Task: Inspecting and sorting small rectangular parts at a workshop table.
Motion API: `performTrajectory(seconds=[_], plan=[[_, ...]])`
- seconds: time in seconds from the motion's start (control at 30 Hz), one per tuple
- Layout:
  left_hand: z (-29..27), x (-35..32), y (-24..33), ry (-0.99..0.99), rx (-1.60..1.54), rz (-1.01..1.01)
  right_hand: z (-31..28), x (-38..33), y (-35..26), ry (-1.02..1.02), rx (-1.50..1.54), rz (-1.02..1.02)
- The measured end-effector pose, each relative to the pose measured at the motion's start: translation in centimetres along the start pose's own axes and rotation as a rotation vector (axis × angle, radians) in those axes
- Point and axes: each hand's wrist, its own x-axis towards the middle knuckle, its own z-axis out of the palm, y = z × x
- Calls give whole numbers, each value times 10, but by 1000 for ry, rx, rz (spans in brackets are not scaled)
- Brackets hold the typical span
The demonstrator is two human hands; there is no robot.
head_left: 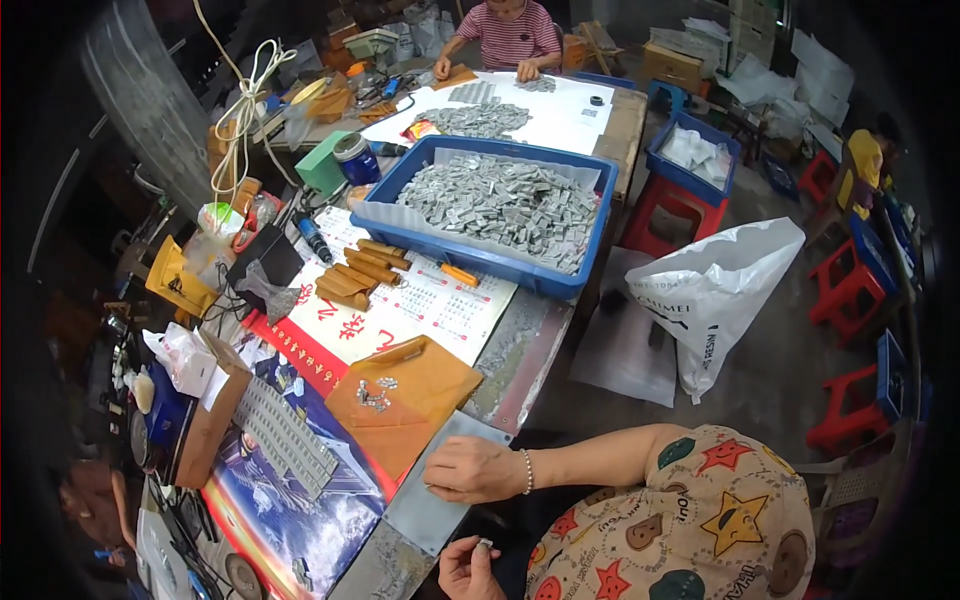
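My right hand (473, 469), with a beaded bracelet on its wrist, rests on a grey sheet (425, 515) at the table edge. Its fingers are curled in, and whatever they may hold is hidden. Lower down, just off the table edge, my left hand (468, 573) pinches a small grey piece (486, 543) between thumb and finger. Beyond the grey sheet, an orange-brown sheet (430, 385) carries several small shiny metal-looking pieces (376, 396). Further left, rows of flat grey pieces (285, 436) lie side by side on a colourful poster (300, 520).
A blue tray (582, 285) heaped with small grey pieces stands further up the table, near rolled brown sheets (365, 270). A person (505, 40) works at the far end beside another heap (475, 120). A white sack (715, 290) and red stools (672, 215) stand right of the table.
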Motion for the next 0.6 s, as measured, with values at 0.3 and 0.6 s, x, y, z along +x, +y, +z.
performTrajectory(seconds=[0.3,0.6], plan=[[2,-4,5,-24,39,11,1,2,1,-25,-25,24],[3,-11,6,-27,-3,-17,-1,-2,-3,-43,-68,19]])
